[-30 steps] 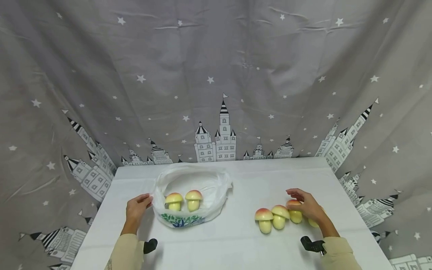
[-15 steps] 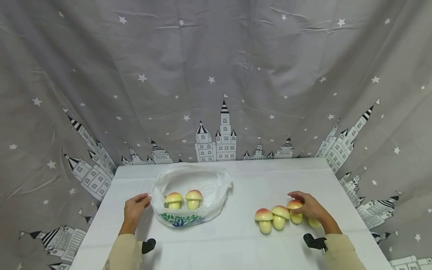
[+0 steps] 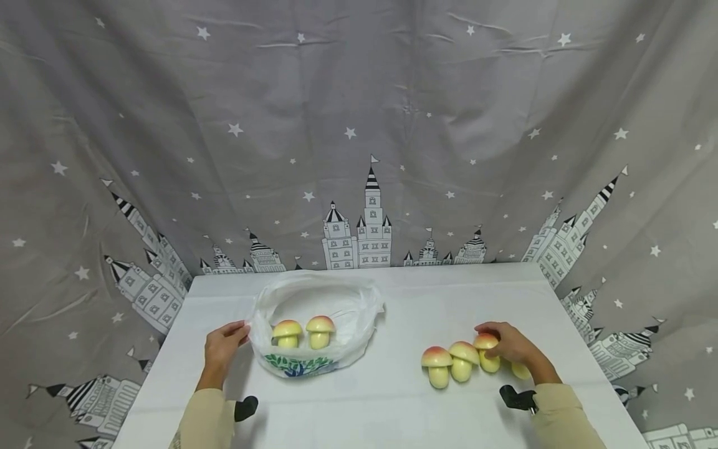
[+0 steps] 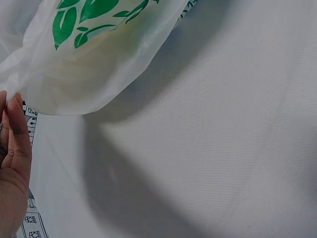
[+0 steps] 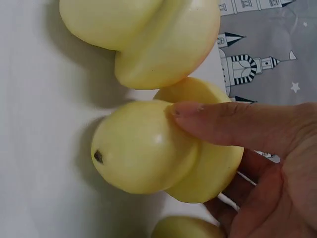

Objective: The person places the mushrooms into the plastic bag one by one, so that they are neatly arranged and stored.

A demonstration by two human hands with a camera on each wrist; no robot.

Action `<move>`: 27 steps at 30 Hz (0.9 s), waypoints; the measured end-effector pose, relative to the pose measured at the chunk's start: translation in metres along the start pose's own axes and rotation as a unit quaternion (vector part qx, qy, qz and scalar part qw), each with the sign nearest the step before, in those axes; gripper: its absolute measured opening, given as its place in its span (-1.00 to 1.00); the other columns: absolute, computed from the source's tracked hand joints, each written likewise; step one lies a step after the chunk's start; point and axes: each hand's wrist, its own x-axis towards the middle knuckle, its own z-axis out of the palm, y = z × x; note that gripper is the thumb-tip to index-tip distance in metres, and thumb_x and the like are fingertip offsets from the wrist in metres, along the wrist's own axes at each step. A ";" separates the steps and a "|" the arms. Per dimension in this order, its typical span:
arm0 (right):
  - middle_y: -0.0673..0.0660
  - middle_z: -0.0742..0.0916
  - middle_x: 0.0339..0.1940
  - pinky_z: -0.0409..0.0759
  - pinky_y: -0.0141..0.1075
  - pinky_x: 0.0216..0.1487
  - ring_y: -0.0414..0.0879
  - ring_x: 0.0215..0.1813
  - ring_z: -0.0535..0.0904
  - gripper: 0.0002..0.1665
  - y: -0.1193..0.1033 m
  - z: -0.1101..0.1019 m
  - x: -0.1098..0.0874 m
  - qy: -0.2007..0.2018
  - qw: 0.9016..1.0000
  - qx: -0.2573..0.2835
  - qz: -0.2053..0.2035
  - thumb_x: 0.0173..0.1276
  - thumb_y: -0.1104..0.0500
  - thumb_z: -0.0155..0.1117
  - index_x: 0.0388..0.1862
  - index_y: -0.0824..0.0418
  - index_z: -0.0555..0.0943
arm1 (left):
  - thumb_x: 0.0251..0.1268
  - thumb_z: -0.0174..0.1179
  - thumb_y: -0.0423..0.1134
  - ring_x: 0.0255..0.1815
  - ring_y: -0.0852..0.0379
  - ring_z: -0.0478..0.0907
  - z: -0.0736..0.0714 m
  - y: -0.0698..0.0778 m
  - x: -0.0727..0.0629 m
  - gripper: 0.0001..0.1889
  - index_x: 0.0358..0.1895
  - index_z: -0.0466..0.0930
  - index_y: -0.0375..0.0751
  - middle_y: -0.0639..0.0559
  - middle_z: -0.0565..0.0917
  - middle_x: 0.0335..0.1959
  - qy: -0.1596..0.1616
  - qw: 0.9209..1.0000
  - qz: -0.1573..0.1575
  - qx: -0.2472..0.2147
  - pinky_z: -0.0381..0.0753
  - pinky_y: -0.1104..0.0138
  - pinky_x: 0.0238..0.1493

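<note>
My left hand pinches the left edge of a white plastic bag, its mouth spread wide. Green leaves are printed on the bag's front, seen close in the left wrist view. Inside lie two yellow toy mushrooms with reddish caps, a left one and a right one. Over on the right, my right hand grips another toy mushroom, thumb across its stem and cap, fingers curled behind the cap. That mushroom is third from the left in a row on the table.
Left of the gripped mushroom stand two more, an outer one and a nearer one. Another mushroom is partly hidden under my right hand. A white cloth covers the table. A grey castle-print curtain hangs behind.
My right hand has lowered slightly and its thumb and fingers have closed round the third mushroom. My left hand has shifted a little left with the bag's edge.
</note>
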 end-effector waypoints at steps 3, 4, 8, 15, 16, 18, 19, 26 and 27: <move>0.36 0.63 0.03 0.48 0.08 0.14 0.22 0.08 0.51 -0.37 0.001 0.002 0.000 -0.006 1.000 -0.003 -0.007 -0.10 0.45 0.44 0.07 0.46 0.55 | 0.28 0.27 -0.30 -0.36 0.27 0.61 -0.002 0.000 0.000 -0.65 0.09 0.58 -0.37 -0.18 0.64 -0.10 -0.010 1.000 0.007 -0.017 0.63 0.54 -0.37; 0.35 0.64 0.02 0.49 0.05 0.12 0.21 0.07 0.52 -0.37 0.002 0.002 0.000 -0.006 1.000 -0.004 -0.010 -0.09 0.44 0.44 0.06 0.46 0.55 | 0.27 0.27 -0.30 -0.38 0.28 0.60 -0.002 0.000 0.000 -0.66 0.08 0.58 -0.37 -0.17 0.64 -0.12 -0.011 1.000 0.009 -0.019 0.63 0.54 -0.37; 0.32 0.65 -0.03 0.52 -0.05 0.05 0.13 -0.01 0.54 -0.41 0.003 0.004 0.000 0.002 1.000 -0.006 -0.015 -0.05 0.37 0.47 0.04 0.45 0.56 | 0.31 0.24 -0.29 -0.34 0.27 0.60 -0.003 0.002 -0.002 -0.65 0.11 0.57 -0.36 -0.20 0.62 -0.05 -0.012 1.000 0.007 -0.008 0.63 0.55 -0.35; 0.24 0.67 -0.08 0.54 -0.14 0.00 0.05 -0.07 0.54 -0.42 0.004 0.005 0.004 0.026 1.000 -0.004 0.000 -0.01 0.31 0.48 0.05 0.42 0.57 | 0.34 0.21 -0.26 -0.20 0.16 0.62 -0.001 0.004 -0.003 -0.67 0.12 0.57 -0.30 -0.22 0.60 0.04 -0.001 1.000 -0.004 0.009 0.63 0.56 -0.31; 0.23 0.67 -0.09 0.54 -0.15 0.01 0.04 -0.07 0.55 -0.42 0.003 0.005 0.005 0.032 0.999 -0.003 0.005 -0.02 0.31 0.48 0.05 0.41 0.57 | 0.34 0.21 -0.26 -0.21 0.16 0.62 -0.001 0.004 -0.003 -0.66 0.12 0.57 -0.30 -0.22 0.60 0.04 -0.001 1.000 -0.003 0.010 0.63 0.56 -0.31; 0.24 0.67 -0.09 0.53 -0.14 0.01 0.06 -0.06 0.55 -0.42 0.002 0.004 0.006 0.040 0.999 -0.007 0.004 -0.01 0.29 0.47 0.05 0.42 0.57 | 0.34 0.21 -0.25 -0.22 0.18 0.61 -0.001 0.004 -0.003 -0.67 0.11 0.57 -0.30 -0.21 0.60 0.03 -0.001 1.000 -0.003 0.011 0.62 0.57 -0.32; 0.25 0.67 -0.09 0.53 -0.13 0.01 0.08 -0.06 0.55 -0.42 0.001 0.002 0.006 0.042 0.999 -0.010 0.000 0.00 0.28 0.46 0.05 0.42 0.56 | 0.35 0.21 -0.24 -0.23 0.19 0.61 -0.001 0.004 -0.003 -0.66 0.12 0.57 -0.30 -0.21 0.60 0.04 -0.002 1.000 -0.002 0.012 0.62 0.58 -0.32; 0.29 0.65 0.00 0.50 0.01 0.09 0.16 0.04 0.54 -0.41 -0.010 -0.005 0.010 0.068 0.998 -0.007 0.006 0.08 0.24 0.45 0.13 0.36 0.55 | 0.36 0.20 -0.23 -0.22 0.20 0.60 -0.001 0.006 -0.005 -0.65 0.13 0.56 -0.31 -0.22 0.59 0.05 -0.008 1.000 -0.003 0.009 0.61 0.60 -0.32; 0.31 0.64 0.02 0.49 0.02 0.09 0.18 0.06 0.53 -0.40 -0.011 -0.006 0.011 0.071 0.997 -0.004 0.008 0.09 0.24 0.45 0.14 0.35 0.54 | 0.36 0.20 -0.23 -0.22 0.20 0.60 -0.001 0.006 -0.005 -0.65 0.13 0.56 -0.32 -0.23 0.59 0.05 -0.008 1.000 -0.003 0.009 0.61 0.60 -0.32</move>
